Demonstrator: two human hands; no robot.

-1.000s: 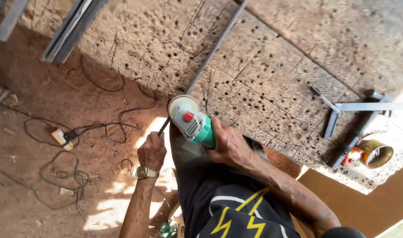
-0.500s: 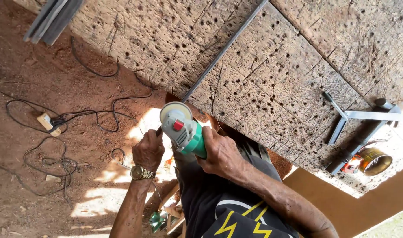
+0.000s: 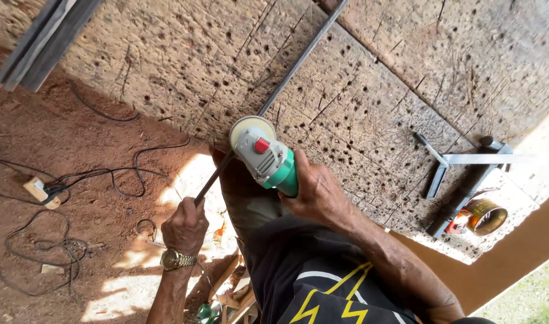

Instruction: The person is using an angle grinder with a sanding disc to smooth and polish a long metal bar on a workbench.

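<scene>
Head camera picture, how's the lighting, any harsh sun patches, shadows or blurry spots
In the head view, hard sunlight blows out patches of the dirt floor beside the left hand and the workbench edge at right; the rest lies in even shade. The angle grinder in the right hand and the metal rod look sharp, without motion blur.

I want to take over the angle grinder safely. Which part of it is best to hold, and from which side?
Grip the green body of the angle grinder, where the right hand holds it, coming from the rear, probably. The disc at the far end touches the metal rod, which the left hand holds, so keep fingers away there.
</scene>
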